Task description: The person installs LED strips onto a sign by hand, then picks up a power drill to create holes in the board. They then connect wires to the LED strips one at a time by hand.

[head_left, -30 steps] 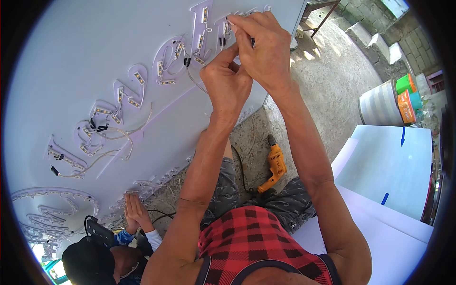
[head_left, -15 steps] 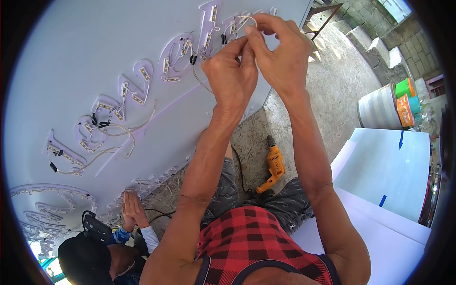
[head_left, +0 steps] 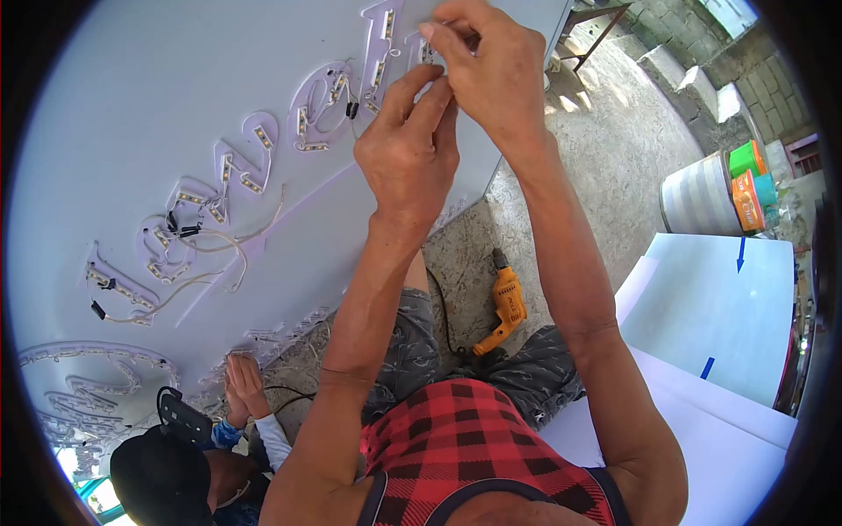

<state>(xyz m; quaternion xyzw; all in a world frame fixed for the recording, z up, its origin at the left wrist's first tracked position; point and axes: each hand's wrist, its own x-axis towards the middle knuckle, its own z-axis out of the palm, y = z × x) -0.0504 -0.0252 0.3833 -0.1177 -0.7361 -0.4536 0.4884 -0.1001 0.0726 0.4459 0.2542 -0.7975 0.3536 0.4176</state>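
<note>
A large pale sign panel [head_left: 210, 70] carries raised clear letters fitted with strips of small LED modules. At its upper edge, my left hand [head_left: 408, 149] has its fingers curled and pressed together against a letter. My right hand [head_left: 504, 83] is just above and to the right, thumb and fingers pinched over the end of the same letter. What either hand holds is hidden behind the fingers. An LED module [head_left: 427, 51] shows between the hands. Left of them stands a tall letter [head_left: 382, 44], and a black wire connector [head_left: 353, 110] hangs by the letter "e".
Loose white wires [head_left: 232, 250] trail over the lower letters. A yellow drill [head_left: 504, 307] lies on the concrete floor between my legs. At lower left, a co-worker in a black cap [head_left: 158, 473] works at the panel's edge. A striped bucket [head_left: 699, 197] and white sheets [head_left: 710, 298] are at right.
Both hands have shifted slightly left, the right one also up, the left one a little down. The white wire loop seen earlier at the right fingers is now out of sight.
</note>
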